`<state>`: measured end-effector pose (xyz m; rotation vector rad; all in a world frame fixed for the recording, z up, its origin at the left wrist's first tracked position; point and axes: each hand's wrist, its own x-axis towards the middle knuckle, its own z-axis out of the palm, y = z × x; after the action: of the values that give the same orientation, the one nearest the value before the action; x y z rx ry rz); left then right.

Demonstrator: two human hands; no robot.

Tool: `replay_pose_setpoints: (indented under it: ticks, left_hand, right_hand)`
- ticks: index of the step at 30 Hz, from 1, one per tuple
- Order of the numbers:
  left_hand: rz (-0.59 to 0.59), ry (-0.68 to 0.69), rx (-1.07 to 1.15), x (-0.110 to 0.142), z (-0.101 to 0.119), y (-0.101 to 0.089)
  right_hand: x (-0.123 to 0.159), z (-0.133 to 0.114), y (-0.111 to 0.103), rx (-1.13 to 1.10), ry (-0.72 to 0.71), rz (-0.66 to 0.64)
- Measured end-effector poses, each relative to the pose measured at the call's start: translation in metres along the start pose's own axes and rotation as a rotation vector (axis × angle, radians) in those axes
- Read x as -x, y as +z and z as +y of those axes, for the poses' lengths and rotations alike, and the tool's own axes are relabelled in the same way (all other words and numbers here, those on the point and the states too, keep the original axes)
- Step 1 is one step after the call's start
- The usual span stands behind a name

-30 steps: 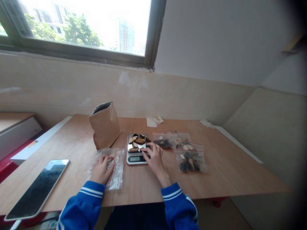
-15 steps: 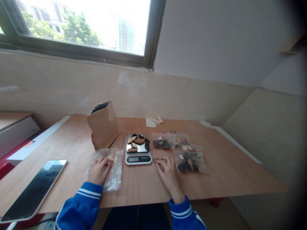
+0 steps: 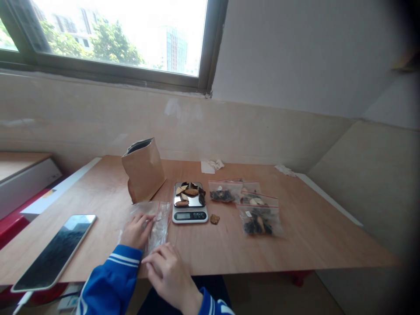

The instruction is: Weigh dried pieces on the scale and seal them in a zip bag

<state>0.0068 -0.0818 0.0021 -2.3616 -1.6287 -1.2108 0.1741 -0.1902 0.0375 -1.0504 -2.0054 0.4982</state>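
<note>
A small pile of clear zip-lock bags (image 3: 160,232) with red seal lines lies flat on the table. My left hand (image 3: 137,229) rests on this pile, its thumb and fingertips closed on the upper plastic. At the pile's near edge is my right hand (image 3: 172,271), loosely curled, with forefinger and thumb slightly apart and nothing visible in them. Right of the pile stands a kitchen scale (image 3: 190,216); brown and dark dried slices, perhaps mushroom (image 3: 191,192), cover part of its metal plate. One loose brown piece (image 3: 215,219) lies beside the scale.
Filled zip-lock bags (image 3: 259,221) of dark dried pieces overlap on the right. An open brown paper bag (image 3: 144,170) stands behind the empty bags. A phone (image 3: 55,251) with a cable lies at left. Crumpled tissue (image 3: 215,165) is at the back.
My right hand has let go of the brown piece beside the scale and moved left and nearer, to the zip-lock bags. My left hand has stayed on them.
</note>
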Motion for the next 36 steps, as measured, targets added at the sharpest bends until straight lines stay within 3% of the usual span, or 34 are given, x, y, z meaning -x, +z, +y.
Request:
replay_pose_setpoints:
  ticks: [5, 7, 10, 14, 17, 21, 27, 32, 36]
  left_hand:
    - [0.317, 0.067, 0.197, 0.0, 0.036, -0.025]
    - [0.387, 0.1, 0.281, 0.001, 0.057, -0.032]
    - [0.374, 0.128, 0.385, 0.005, 0.089, -0.037]
    - [0.249, 0.064, 0.547, 0.008, 0.114, -0.038]
    - [0.141, 0.028, 0.647, 0.007, 0.113, -0.038]
    - [0.098, 0.09, 0.561, 0.005, 0.102, -0.034]
    - [0.313, 0.109, 0.388, 0.007, 0.093, -0.023]
    - [0.537, -0.102, 0.267, -0.002, 0.089, -0.023]
    - [0.53, -0.146, 0.272, -0.023, 0.09, -0.02]
  right_hand:
    - [-0.009, -0.005, -0.009, -0.164, 0.151, 0.225]
    - [-0.017, -0.008, -0.013, -0.273, 0.221, 0.321]
    - [-0.028, -0.014, -0.016, -0.431, 0.303, 0.363]
    - [-0.035, -0.015, -0.021, -0.562, 0.305, 0.419]
    - [-0.035, -0.01, -0.029, -0.607, 0.272, 0.42]
    - [-0.036, -0.006, -0.036, -0.655, 0.218, 0.389]
    - [-0.037, -0.007, -0.026, -0.683, 0.18, 0.425]
    - [-0.038, 0.012, -0.031, -0.594, 0.279, 0.598]
    - [-0.039, 0.032, -0.052, -0.521, 0.271, 0.644]
